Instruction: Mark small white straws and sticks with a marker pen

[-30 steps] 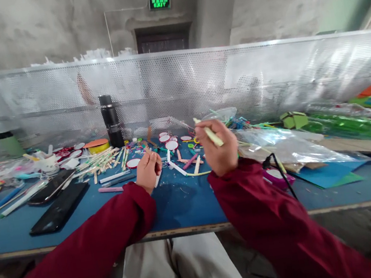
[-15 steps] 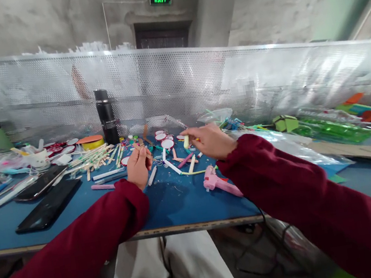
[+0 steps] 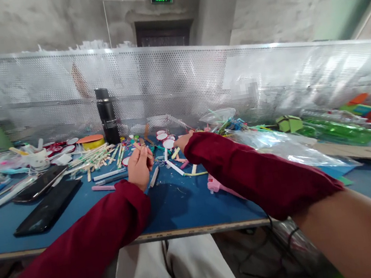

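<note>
Two bare hands are over a blue table. The left hand has its fingers pressed together, pinching what looks like a small wooden stick. The right hand reaches forward, a pale yellow pen just at its fingertips, near flat, round white discs; I cannot tell whether those fingers grip it. The loose red right sleeve overhangs a pink plastic glue gun; a careless withdrawal could drag it. Smooth, round-barrelled pens could roll if brushed. Crinkled clear film lies right; thin, flat sticks lie heaped left.
</note>
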A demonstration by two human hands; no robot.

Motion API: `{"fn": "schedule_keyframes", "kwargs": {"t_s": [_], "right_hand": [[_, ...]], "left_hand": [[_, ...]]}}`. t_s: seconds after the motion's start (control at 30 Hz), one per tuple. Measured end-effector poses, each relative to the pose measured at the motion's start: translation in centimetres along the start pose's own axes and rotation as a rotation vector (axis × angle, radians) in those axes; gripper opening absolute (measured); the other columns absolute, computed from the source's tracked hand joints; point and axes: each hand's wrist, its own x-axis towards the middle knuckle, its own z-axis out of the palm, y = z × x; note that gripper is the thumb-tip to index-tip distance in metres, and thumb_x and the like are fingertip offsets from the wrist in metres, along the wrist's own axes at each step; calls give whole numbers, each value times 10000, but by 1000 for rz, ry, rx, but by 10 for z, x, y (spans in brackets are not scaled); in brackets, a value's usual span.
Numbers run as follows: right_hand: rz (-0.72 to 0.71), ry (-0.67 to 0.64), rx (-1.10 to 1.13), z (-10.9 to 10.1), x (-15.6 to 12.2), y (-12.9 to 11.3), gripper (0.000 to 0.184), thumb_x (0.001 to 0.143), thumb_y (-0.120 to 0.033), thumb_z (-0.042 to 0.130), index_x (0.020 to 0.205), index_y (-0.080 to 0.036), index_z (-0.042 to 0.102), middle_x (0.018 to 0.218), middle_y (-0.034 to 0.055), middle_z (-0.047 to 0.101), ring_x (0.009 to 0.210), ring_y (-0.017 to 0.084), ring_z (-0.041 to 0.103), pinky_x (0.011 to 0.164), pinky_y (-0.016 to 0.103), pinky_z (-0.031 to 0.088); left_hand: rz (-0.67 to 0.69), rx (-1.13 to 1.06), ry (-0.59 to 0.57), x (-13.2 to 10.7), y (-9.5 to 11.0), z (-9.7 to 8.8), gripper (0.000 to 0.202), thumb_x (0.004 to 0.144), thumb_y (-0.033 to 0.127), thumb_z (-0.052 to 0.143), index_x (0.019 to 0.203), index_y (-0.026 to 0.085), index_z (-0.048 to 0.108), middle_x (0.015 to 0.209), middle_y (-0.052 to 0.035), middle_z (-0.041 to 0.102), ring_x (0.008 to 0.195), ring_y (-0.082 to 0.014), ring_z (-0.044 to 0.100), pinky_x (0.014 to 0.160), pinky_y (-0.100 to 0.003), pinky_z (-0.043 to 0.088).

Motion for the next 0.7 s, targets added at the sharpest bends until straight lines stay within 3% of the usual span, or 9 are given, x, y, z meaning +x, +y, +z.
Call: {"fn": "schedule_keyframes", "kwargs": {"t_s": [0.1, 0.2, 0.27, 0.4, 0.53, 0.67, 0.7], "right_hand": [[-109, -96, -77, -9, -4, -22, 93, 719, -130, 768, 687, -215, 751, 666, 64, 744, 742, 236, 694, 948, 496, 440], [-305, -116, -84, -15, -16, -56, 195, 780, -125, 730, 870, -282, 804, 858, 57, 791, 917, 229, 688, 996, 463, 382], [-433, -126, -73, -11, -26, -80, 193, 788, -134, 729, 834, -307, 801, 807, 28, 777, 883, 205, 667, 955, 422, 390], [-649, -20, -1, 1, -39, -111, 279, 769, -64, 717, 556, -239, 673, 662, 7, 718, 723, 160, 601, 871, 378, 418], [-692, -28, -56, -13, -35, -112, 283, 787, -101, 724, 562, -251, 639, 661, -17, 707, 716, 154, 599, 841, 348, 433], [-594, -14, -165, -57, -33, -88, 154, 856, -112, 609, 777, -209, 699, 751, 46, 735, 735, 186, 624, 813, 369, 409], [-504, 10, -178, -68, -36, -82, 122, 832, -108, 607, 819, -198, 688, 774, 55, 734, 743, 193, 625, 812, 370, 402]], "left_hand": [[23, -24, 8, 1, 4, 0, 346, 914, 480, 617, 757, 182, 537, 529, 37, 478, 441, -68, 389, 396, -180, 303], [57, -40, 14, 3, 7, -1, 353, 912, 500, 620, 771, 187, 535, 531, 43, 467, 444, -71, 389, 400, -186, 302], [80, -39, 17, 4, 8, -2, 364, 909, 517, 621, 775, 188, 538, 532, 45, 464, 442, -71, 387, 402, -190, 299], [98, -36, 18, 4, 8, -4, 396, 893, 552, 632, 772, 185, 542, 540, 45, 467, 448, -70, 395, 407, -193, 303], [127, -30, 37, 5, 9, -5, 425, 881, 585, 631, 772, 184, 543, 518, 52, 460, 433, -67, 377, 404, -196, 295], [113, -43, 70, 5, 13, -3, 448, 860, 609, 639, 766, 183, 537, 507, 57, 453, 424, -62, 360, 398, -189, 276], [98, -42, 68, 4, 14, -2, 450, 855, 611, 642, 762, 184, 534, 506, 59, 450, 422, -60, 358, 396, -187, 273]]}}
